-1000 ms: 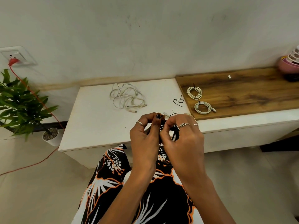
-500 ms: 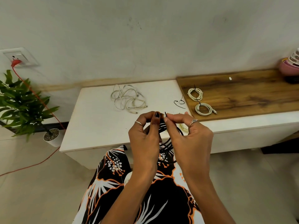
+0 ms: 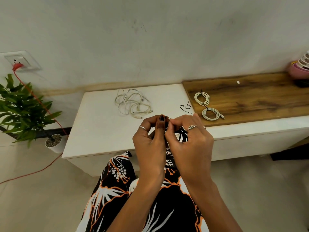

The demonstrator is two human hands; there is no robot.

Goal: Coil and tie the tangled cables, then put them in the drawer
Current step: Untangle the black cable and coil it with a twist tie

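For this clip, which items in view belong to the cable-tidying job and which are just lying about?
Job items:
black cable, held between left hand and right hand
tangled white cables
two tied white coils
loose black tie

Lying about:
potted plant
orange cord at wall socket
stacked bowls

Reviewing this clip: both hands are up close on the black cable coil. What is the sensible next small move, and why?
Probably pull the tie snug around the black cable coil. The left hand and right hand both pinch at its top, apparently on a thin tie. Two tied white coils already lie on the wooden top, while the tangled white cables wait.
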